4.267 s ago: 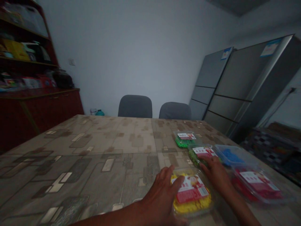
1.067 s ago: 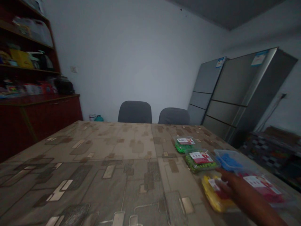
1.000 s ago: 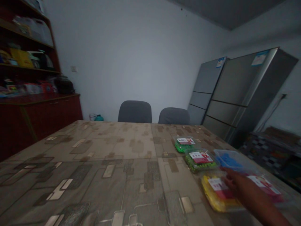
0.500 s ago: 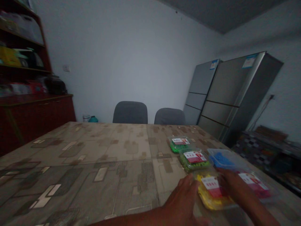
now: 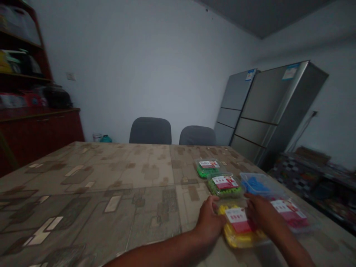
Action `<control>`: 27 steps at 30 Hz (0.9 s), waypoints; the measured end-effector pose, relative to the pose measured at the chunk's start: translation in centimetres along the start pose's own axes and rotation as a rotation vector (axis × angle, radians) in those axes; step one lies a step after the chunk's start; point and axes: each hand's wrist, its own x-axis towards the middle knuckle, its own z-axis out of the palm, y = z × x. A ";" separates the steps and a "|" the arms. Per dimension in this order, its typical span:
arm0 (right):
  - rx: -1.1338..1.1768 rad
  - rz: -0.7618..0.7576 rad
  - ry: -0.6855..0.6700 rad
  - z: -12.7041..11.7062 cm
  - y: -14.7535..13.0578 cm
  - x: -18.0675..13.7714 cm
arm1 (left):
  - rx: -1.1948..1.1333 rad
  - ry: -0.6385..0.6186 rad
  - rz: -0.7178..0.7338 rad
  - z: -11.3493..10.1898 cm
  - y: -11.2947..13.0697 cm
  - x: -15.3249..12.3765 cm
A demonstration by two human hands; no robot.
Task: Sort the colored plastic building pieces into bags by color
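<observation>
A clear plastic box of yellow pieces, with a red and white label, lies at the near right of the table. My left hand is at its left side, fingers bent around the edge near the far corner. Over the box's right side, my right hand grips the edge and partly covers the label. Just beyond is a similar box of light green pieces, then one of darker green pieces. A box of blue pieces and one of pink-red pieces lie to the right.
Under everything is a patterned tablecloth. Two grey chairs stand behind the far edge. Metal refrigerators are at the right back, and a dark red cabinet with shelves is at the left.
The view has shifted slightly, so the scene sits further left. My left hand's fingers have bent in against the yellow box's edge; the box appears to have shifted slightly left.
</observation>
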 end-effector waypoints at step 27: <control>1.160 -0.634 -0.718 3.9 -31.0 -5.2 | 0.347 0.562 0.063 -27.5 11.5 -24.4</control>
